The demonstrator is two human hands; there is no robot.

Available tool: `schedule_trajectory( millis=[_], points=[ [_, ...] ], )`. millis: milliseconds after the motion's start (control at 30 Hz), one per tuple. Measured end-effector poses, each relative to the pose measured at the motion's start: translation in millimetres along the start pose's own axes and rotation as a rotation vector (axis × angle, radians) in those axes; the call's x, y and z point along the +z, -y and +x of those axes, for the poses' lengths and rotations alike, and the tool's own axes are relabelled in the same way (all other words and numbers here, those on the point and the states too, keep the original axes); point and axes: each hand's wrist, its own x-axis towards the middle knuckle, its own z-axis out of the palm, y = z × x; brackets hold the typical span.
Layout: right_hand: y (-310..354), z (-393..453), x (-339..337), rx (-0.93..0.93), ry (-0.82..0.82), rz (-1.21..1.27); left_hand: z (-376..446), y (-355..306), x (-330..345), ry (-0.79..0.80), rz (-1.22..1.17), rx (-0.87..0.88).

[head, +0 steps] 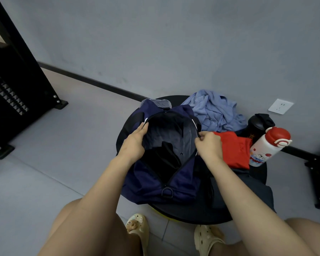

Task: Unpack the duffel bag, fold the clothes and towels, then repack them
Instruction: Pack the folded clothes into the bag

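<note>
**Bag held open, unpacking stage**

The navy duffel bag (155,180) is set on a round black table (192,217), unzipped. Its mouth is held wide: the left rim is gripped by the left hand (135,143), fingers curled over the edge; the right rim, at the zip line, is pinched by the right hand (209,145). Nothing else is held by either hand.

Already out, and lying beside the bag: a crumpled blue shirt (214,111) at the far side, a red garment (235,150) just right of the right hand, a white-and-red bottle (268,145) and a black bottle (257,124) further right. The blue shirt is not folded; whether the red one is cannot be told.

Inside the bag, something dark (163,159) is seen near the bottom; garment or lining cannot be told.

Judged step: unpacking, near its end, bag being checked. Next move calls for one hand to be freed and put into the bag while the rim is kept open by the other. Folding is not yet started.
</note>
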Motion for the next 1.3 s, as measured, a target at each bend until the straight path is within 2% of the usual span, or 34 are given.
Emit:
schedule_trajectory(
  millis=[200, 367, 500, 700, 767, 833, 900, 933, 1000, 1033, 1067, 1133, 1200, 1300],
  points=[
    [20.4, 0.4, -41.5, -0.1, -0.095, -0.009, 0.0, -6.1, -13.6, -0.021, -0.046, 0.001],
    [30.4, 4.0, -75.4, -0.13, -0.103, -0.01, 3.8, -19.6, -31.7, -0.051, -0.049, 0.026],
    [24.9, 4.8, -87.1, -0.135, -0.077, -0.131, -1.4, -23.5, -34.7, -0.014, 0.007, 0.06],
    [3.1, 3.0, -70.1, -0.148, -0.025, -0.297, -12.8, -8.1, -20.0, 0.084, 0.066, 0.026],
    [-2.1, 0.7, -62.1, -0.173, -0.016, -0.42, -15.6, -11.6, -18.8, 0.101, 0.068, 0.018],
    [-6.9, -1.1, -53.9, -0.348, -0.108, -0.529, -15.6, -16.2, -17.9, 0.114, 0.048, 0.026],
    [-8.9, 1.1, -43.3, -0.673, -0.239, -0.542, -13.0, -19.8, -17.0, 0.128, 0.044, 0.042],
    [-8.4, 2.0, -36.9, -0.833, -0.247, -0.535, -11.7, -21.4, -16.6, 0.136, 0.054, 0.046],
    [-2.6, -0.3, -23.9, -1.05, -0.096, -0.565, -9.2, -23.6, -15.8, 0.144, 0.082, 0.051],
    [-0.8, -2.2, -16.9, -1.1, -0.019, -0.597, -8.0, -24.3, -15.3, 0.146, 0.095, 0.048],
    [-1.8, -3.2, -11.0, -1.103, 0.016, -0.622, -6.6, -24.1, -14.5, 0.154, 0.106, 0.043],
    [-6.4, -3.1, -8.7, -0.95, -0.012, -0.58, -3.6, -21.8, -11.8, 0.179, 0.134, 0.041],
    [-9.9, -1.3, -16.4, -0.682, -0.079, -0.385, -0.9, -16.2, -7.1, 0.21, 0.218, 0.038],
    [-9.3, 6.9, -31.6, -0.271, 0.028, -0.086, -0.5, -12.3, 1.6, 0.234, 0.504, 0.015]
  ],
)
